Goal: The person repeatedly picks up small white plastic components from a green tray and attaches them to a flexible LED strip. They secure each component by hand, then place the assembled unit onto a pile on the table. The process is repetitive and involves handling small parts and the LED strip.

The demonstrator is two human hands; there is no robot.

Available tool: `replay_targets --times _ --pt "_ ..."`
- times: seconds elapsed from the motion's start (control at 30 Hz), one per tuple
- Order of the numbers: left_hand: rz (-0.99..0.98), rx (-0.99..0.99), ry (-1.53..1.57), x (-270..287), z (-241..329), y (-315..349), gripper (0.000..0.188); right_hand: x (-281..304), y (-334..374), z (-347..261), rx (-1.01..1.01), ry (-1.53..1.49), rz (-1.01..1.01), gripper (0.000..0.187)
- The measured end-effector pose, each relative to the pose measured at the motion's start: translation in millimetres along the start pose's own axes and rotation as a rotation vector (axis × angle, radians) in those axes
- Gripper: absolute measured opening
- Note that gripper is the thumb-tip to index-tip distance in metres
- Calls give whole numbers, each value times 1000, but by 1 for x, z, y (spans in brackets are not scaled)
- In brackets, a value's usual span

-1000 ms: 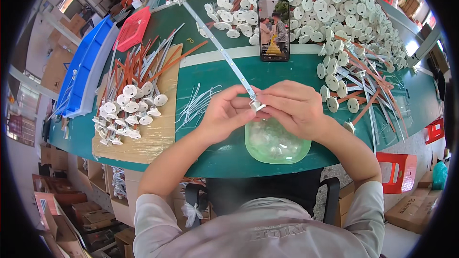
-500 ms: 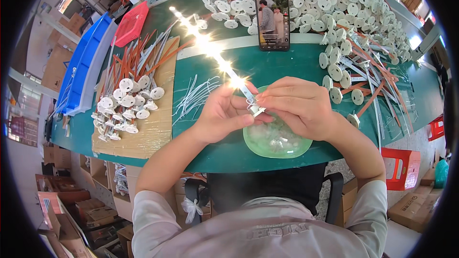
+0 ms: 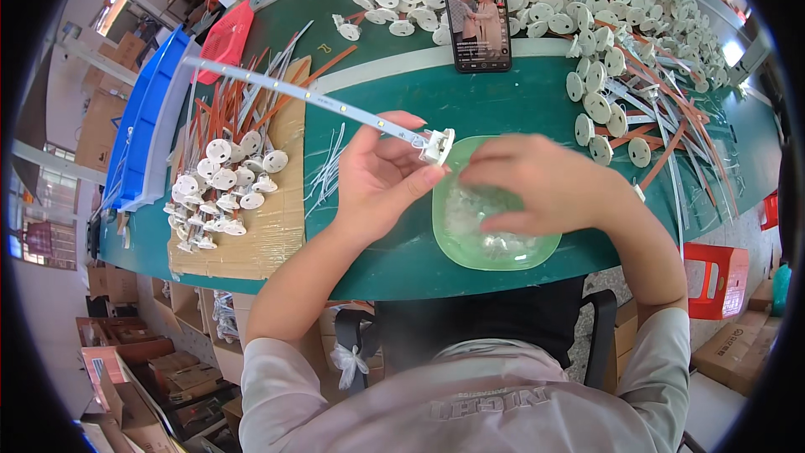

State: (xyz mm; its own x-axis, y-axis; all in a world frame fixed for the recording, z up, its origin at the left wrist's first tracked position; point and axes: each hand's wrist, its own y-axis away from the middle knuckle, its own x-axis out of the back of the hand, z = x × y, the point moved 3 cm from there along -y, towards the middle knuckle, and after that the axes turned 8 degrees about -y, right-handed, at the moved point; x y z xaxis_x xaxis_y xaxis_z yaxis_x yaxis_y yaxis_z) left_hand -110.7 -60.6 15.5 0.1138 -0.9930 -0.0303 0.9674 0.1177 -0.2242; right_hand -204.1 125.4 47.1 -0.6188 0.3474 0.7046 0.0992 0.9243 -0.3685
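My left hand (image 3: 377, 180) is closed around the lower end of a slim LED light strip (image 3: 323, 102). The strip points up and to the left, unlit. At its lower end is a white round-faced lamp base (image 3: 439, 148), just past my fingertips. Over a pale green bowl (image 3: 496, 263) hangs my right hand (image 3: 545, 183), smeared by motion. Its thumb and fingers are apart, and nothing shows between them. Small clear or whitish pieces (image 3: 463, 211) lie in the bowl, partly hidden by that hand; their kind I cannot make out.
Strips with white round bases (image 3: 220, 176) lie on cardboard (image 3: 272, 235) at the left, beside thin white wires (image 3: 325, 176). A phone (image 3: 476, 17) stands at the back. Many more bases (image 3: 597, 109) are heaped right. A blue bin (image 3: 151, 126) and red basket (image 3: 225, 42) stand far left.
The LED strip was lit and is now dark, and it has tilted further left. My right hand has let go of its lower end and moved over the bowl.
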Motion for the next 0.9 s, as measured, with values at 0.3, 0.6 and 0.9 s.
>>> replay_targets --times 0.3,0.6,0.9 --pt "-25 -20 -38 0 -5 1 52 -6 0 8 -16 -197 -184 19" --pt "-53 10 -32 -2 -6 0 51 2 -3 6 -294 -252 -139 12" --pt "-58 16 -44 -3 -4 1 48 10 -5 3 -224 -233 -60 9"
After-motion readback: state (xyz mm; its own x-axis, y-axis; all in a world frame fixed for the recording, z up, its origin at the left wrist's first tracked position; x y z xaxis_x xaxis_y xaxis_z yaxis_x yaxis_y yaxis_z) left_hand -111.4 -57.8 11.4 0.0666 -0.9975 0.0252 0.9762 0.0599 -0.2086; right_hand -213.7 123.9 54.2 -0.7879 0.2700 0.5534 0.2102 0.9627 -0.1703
